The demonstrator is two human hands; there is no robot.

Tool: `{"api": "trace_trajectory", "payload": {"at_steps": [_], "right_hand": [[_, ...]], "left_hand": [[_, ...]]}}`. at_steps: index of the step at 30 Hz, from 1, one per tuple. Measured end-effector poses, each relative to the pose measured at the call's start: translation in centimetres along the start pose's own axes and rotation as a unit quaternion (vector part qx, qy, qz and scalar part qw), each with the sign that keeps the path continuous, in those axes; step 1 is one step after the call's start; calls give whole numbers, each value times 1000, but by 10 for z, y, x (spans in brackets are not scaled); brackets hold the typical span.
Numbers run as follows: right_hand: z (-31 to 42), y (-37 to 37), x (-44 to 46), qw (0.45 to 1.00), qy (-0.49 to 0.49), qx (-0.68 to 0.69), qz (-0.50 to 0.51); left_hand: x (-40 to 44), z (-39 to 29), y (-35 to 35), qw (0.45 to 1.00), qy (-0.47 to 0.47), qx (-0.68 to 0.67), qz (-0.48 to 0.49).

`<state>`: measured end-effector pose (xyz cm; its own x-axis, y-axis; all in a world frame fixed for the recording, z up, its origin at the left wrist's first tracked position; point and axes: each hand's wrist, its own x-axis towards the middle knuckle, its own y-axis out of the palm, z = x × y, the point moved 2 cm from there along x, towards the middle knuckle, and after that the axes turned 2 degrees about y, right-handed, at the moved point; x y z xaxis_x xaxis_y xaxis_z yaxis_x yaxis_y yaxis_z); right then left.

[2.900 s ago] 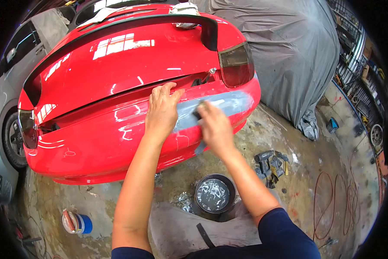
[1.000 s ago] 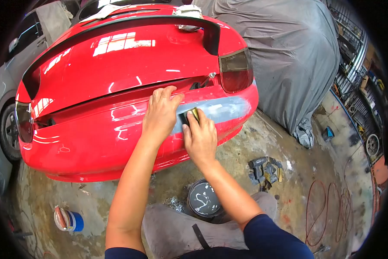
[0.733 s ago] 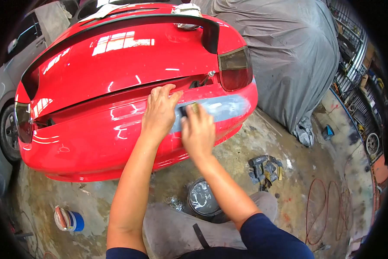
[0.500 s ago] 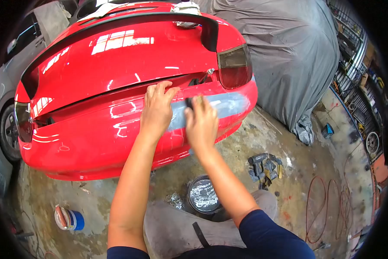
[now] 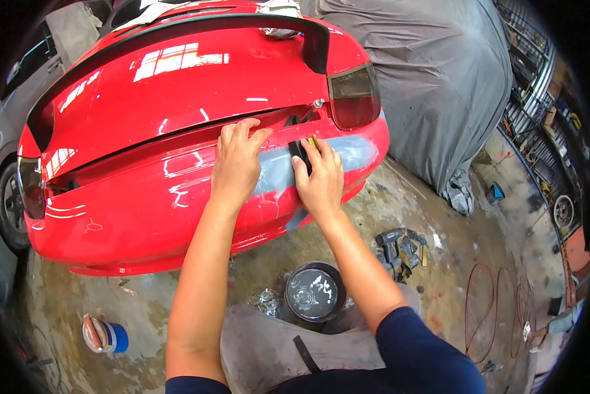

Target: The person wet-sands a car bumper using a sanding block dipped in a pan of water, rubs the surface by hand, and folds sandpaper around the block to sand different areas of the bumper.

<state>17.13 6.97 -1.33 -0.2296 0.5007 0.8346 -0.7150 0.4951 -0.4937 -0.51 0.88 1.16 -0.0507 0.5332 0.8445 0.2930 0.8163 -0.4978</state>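
**Hand Grasps Dark Block on Car's Grey Patch**

A person's right hand [image 5: 322, 182] grips a dark block [image 5: 299, 153] with a yellow strip [image 5: 313, 142] between thumb and fingers, holding it against the grey patch [image 5: 275, 173] on the rear bumper [image 5: 131, 213] of a red car [image 5: 236, 85]. The left hand [image 5: 236, 164], grasping nothing visible, lies with fingers loosely bent at the bumper's upper edge, beside the inner end of the patch. The block sits on the patch's middle stretch, below and inward of the tail light [image 5: 355, 98] on the right. A black spoiler [image 5: 176, 25] arches above the rear lid.

On the concrete floor [image 5: 157, 308], a dark bucket [image 5: 316, 293] of greyish liquid stands close to the person's knees, with a pile of dark pieces [image 5: 403, 253] to its right. A blue-and-white tub [image 5: 114, 336] stands to the left. Grey sheeting [image 5: 439, 92] drapes a large form beyond the car, and a red hose [image 5: 480, 299] lies looped at right.
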Motion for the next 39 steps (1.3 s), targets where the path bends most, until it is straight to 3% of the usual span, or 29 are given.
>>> {"api": "trace_trajectory", "payload": {"at_steps": [2, 4, 6, 8, 10, 13, 16, 17, 21, 25, 28, 29, 32, 34, 36, 39], "right_hand": [[19, 0, -28, 1000, 0, -24, 3], [40, -16, -60, 996, -61, 33, 53], [17, -20, -47, 994, -75, 7, 77], [-23, -10, -20, 999, -3, -44, 12], [-13, -6, -26, 996, 36, -78, -22], [33, -20, -54, 997, -43, 7, 63], [-9, -22, -33, 999, 12, 0, 41], [-23, -20, -31, 999, 51, -6, -9], [42, -31, -60, 996, -16, 47, 80], [-14, -17, -23, 999, 34, -19, -19], [28, -10, -35, 1000, 10, -5, 21], [45, -17, -38, 998, -41, 25, 42], [-8, -15, -23, 998, -54, 11, 25], [-61, -14, -3, 1000, 30, -4, 8], [-65, -10, -5, 993, 108, -51, -1], [-29, -24, -21, 998, 15, 0, 56]], "left_hand": [[3, 1, 0, 1000, -4, 5, 5], [3, 0, 0, 1000, 3, 9, 1], [1, -1, -1, 1000, 11, 11, -3], [-1, -3, -2, 1000, 4, 8, 3], [2, -3, -1, 1000, 0, 4, 13], [3, -4, -3, 1000, 3, 18, 9], [0, -4, 0, 1000, -2, 2, 17], [2, -3, 0, 1000, -6, -3, 15], [5, -4, -1, 1000, 7, 18, 18], [0, -2, 0, 999, 12, 21, 26], [2, -5, -1, 999, 13, 28, 36], [2, -5, -1, 999, 11, 29, 41], [1, -3, 1, 999, 22, 34, 33], [2, -2, 1, 999, 24, 34, 33], [1, -4, 1, 999, 29, 33, 30], [3, -5, -1, 999, 14, 24, 37]]}}
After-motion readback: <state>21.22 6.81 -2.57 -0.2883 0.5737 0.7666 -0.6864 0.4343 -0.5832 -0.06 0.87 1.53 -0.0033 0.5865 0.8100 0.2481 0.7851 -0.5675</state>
